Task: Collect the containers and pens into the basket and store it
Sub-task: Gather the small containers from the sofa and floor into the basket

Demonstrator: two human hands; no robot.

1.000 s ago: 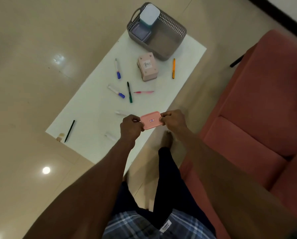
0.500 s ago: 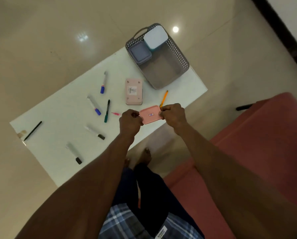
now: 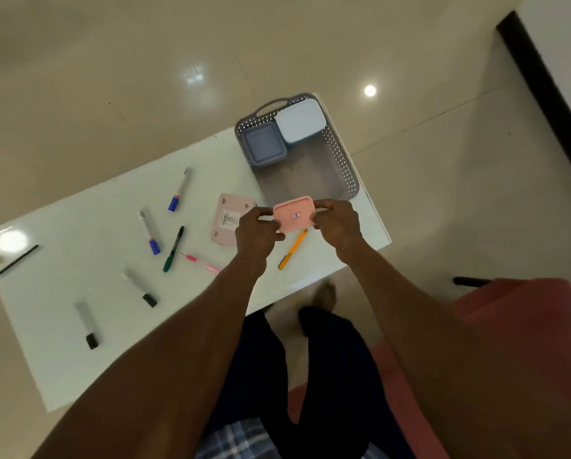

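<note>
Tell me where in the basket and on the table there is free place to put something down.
The basket is bare in its near half, below the blue container and white container. The table is bare along its far-left edge; its middle is crowded with pens.

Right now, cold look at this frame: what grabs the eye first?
Both hands, left and right, pinch a pink lid by its ends, mid-frame above the white table. Behind it sits a grey basket already holding two containers at its far end. Pens lie scattered over the table's left half.
</note>
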